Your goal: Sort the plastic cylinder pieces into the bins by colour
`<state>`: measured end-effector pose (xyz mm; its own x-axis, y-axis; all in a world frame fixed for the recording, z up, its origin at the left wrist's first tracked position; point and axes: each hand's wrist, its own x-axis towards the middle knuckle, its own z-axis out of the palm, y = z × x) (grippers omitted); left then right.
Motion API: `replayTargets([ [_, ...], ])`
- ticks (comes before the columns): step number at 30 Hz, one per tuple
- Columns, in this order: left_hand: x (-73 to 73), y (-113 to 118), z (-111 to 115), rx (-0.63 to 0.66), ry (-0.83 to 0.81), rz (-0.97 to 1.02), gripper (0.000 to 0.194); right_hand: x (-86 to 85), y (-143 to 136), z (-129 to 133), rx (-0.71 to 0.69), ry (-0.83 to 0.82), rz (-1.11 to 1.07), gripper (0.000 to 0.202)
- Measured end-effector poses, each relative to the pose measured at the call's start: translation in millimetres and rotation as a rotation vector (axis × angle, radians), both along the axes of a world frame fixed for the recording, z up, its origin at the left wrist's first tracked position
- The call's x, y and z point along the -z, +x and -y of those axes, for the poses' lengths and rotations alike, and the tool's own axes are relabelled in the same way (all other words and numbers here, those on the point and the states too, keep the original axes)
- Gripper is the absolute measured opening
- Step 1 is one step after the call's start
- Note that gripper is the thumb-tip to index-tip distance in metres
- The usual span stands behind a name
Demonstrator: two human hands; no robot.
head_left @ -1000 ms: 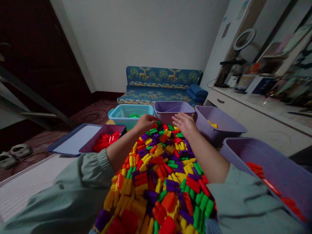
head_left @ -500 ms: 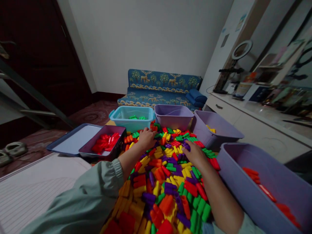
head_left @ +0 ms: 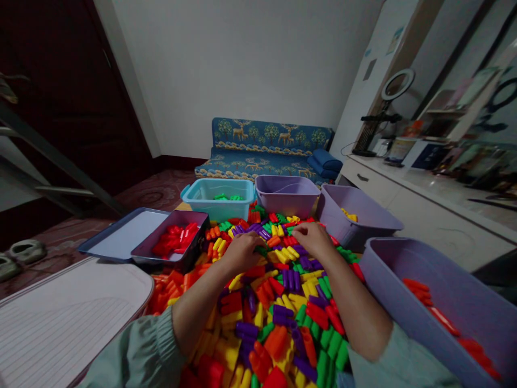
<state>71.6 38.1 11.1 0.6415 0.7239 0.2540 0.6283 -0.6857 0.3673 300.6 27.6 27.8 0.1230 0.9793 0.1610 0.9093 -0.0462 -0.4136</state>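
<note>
A thick layer of red, yellow, green, purple and orange plastic pieces [head_left: 291, 279] covers the surface before me. Over its left part is my left hand [head_left: 243, 251], its fingers curled down at a green piece [head_left: 262, 250]; whether they grip it is unclear. Across a small gap, my right hand [head_left: 314, 240] is over the right part, thumb and fingertips together near red and green pieces. What it holds, if anything, is too small to make out.
Behind the pieces are a turquoise bin [head_left: 218, 203] with green pieces and a purple bin [head_left: 286, 200]. Two more purple bins [head_left: 355, 229] [head_left: 428, 291] line the right. An open tin [head_left: 139, 253] with red pieces and a white board [head_left: 72, 312] lie left.
My left hand has moved down toward me, and my right hand slightly up and left. Pieces between the hands have shifted. A purple piece at my right fingertips is no longer there.
</note>
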Motion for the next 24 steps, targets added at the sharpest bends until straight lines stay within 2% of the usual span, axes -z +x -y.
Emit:
replayTargets([
  [3, 8.8, -2, 3, -0.011, -0.018, 0.086, 0.036, 5.9, 9, -29, 0.107, 0.029, 0.142, 0.040],
  [6, 15.8, -4, 4, -0.011, -0.034, 0.131, 0.035, 16.8, 14, -43, 0.067, -0.001, 0.171, 0.057],
  [8, 17.6, -4, 5, -0.010, -0.044, 0.141, 0.034, 19.2, 15, -42, 0.041, -0.024, 0.184, 0.054],
  [10, 17.8, -4, 5, -0.013, -0.052, 0.147, 0.033, 14.1, 13, -37, 0.032, -0.067, 0.193, 0.050],
  [13, 17.3, -4, 6, -0.020, -0.057, 0.154, 0.030, -3.4, 4, -31, 0.051, -0.111, 0.203, 0.067],
  [15, 17.4, -4, 6, -0.019, -0.064, 0.161, 0.030, -14.3, -6, -31, 0.055, -0.063, 0.213, 0.071],
  [18, 18.4, -6, 5, 0.001, -0.076, 0.187, 0.029, -20.1, -25, -39, -0.042, 0.030, 0.221, 0.056],
  [21, 20.0, -8, 3, 0.025, -0.080, 0.225, 0.027, -13.0, -44, -50, -0.174, 0.041, 0.223, 0.030],
  [24, 22.6, -10, 3, 0.028, -0.075, 0.256, 0.029, -0.5, -54, -54, -0.203, 0.010, 0.238, 0.038],
])
